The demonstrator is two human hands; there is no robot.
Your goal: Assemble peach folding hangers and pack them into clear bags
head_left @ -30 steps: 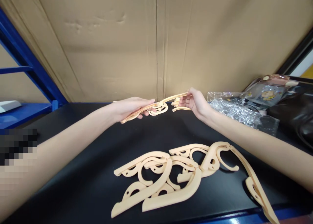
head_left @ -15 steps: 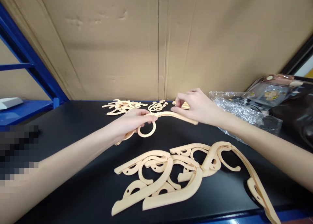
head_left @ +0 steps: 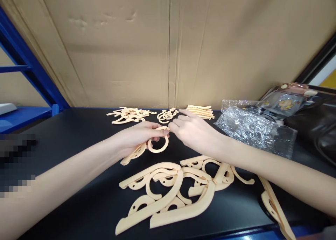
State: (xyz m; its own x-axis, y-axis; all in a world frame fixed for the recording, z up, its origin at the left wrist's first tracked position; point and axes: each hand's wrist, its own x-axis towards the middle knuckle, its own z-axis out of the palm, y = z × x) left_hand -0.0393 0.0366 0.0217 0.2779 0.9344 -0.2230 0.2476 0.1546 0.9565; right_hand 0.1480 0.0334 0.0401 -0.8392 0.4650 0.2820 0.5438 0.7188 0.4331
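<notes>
My left hand (head_left: 139, 135) is closed around a beige plastic folding clothes hanger (head_left: 158, 151), whose round hook hangs below the fingers. One of its arms slants down to the left under my palm. My right hand (head_left: 193, 129) meets it at the hinge, thumb and curled fingers pinched there, index finger pointing outward. The hanger's other arm is hidden behind my right hand. Nearer me, several assembled folding hangers (head_left: 165, 201) lie overlapping on the black table (head_left: 86, 212).
Along the back lie a heap of loose hanger arms (head_left: 128, 114), a small pile of hooks (head_left: 166, 115) and a stack of straight beige pieces (head_left: 201, 111). Crumpled clear plastic (head_left: 252, 128) and a transparent bag (head_left: 283, 105) are at right. A blue frame (head_left: 31, 61) stands left.
My right hand has come left and down from above the hanger's right arm to the hinge by my left hand. That arm, visible before, is now hidden.
</notes>
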